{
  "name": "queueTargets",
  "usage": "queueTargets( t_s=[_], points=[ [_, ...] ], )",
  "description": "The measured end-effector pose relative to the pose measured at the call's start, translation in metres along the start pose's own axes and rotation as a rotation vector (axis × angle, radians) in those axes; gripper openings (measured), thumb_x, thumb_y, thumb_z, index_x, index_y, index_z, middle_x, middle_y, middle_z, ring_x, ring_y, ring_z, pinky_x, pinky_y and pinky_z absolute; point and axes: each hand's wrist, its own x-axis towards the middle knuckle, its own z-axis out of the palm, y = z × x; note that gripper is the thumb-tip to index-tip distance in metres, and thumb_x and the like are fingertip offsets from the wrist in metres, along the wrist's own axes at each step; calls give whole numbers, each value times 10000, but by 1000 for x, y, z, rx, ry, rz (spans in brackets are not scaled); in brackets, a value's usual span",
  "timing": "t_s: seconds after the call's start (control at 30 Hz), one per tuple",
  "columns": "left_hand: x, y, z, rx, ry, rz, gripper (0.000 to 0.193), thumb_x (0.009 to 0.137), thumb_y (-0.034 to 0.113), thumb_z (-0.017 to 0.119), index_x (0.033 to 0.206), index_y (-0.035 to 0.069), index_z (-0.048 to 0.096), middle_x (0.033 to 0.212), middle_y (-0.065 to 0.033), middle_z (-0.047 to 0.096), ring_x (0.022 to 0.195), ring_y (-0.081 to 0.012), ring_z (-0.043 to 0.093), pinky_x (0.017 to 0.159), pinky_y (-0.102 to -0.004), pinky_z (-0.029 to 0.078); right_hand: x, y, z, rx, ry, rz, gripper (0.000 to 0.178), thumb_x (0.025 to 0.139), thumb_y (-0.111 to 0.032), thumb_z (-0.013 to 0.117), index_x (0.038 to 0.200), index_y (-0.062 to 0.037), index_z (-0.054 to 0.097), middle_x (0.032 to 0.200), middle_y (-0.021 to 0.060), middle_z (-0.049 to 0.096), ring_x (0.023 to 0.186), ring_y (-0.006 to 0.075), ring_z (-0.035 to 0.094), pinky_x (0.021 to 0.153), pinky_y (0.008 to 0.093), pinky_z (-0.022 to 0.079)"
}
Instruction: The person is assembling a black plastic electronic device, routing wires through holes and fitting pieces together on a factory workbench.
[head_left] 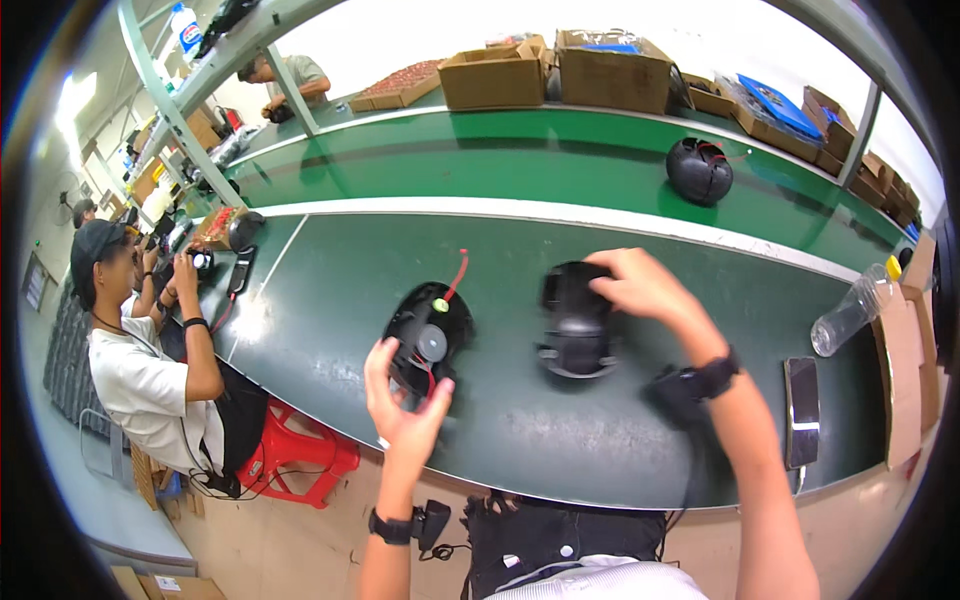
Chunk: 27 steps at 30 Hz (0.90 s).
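A black round housing (402, 325) with a grey disc in its middle and a red wire standing up from it is at the centre-left of the bench. My left hand (405, 405) grips its near rim, thumb on one side and fingers on the other. To the right, a second black shell (580, 330), hollow and smeared by motion, is at the bench's middle. The fingers of my right hand (640, 285) close on its upper right edge. Whether that shell is lifted or touching the bench, I cannot tell.
A black ball-shaped housing (699, 171) with red wires sits on the raised green shelf. Cardboard boxes (495, 80) line the back. At right are a clear bottle (850, 310), a phone (802, 412) and an upright cardboard box (903, 370). A person (150, 370) works at left.
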Motion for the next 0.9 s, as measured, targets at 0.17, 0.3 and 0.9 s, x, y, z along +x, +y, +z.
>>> queueTargets(
  t_s=[0.17,0.3,0.9],
  points=[
    [-64,37,29,297,-139,340,986,548,296,912,1363,69,407,1317,-205,363,1189,-392,429,950,-503,416,-70,57,-62,-50,134,80,309,836,-111,584,1111,24,623,1003,216,672,957,335,651,857,371,489],
    [-90,61,40,172,-299,352,1022,495,351,939,1349,116,429,1328,-190,327,1107,-346,476,867,-452,471,-108,82,-81,3,195,160,328,867,-153,606,1145,20,615,1015,174,680,922,247,649,845,349,489],
    [-42,77,73,-144,-455,645,689,806,641,524,1107,30,632,1159,-197,625,1134,-436,565,955,-529,403,-196,-54,53,792,-149,49,412,878,-17,573,1246,44,397,977,148,646,727,205,612,641,318,502]
  ],
)
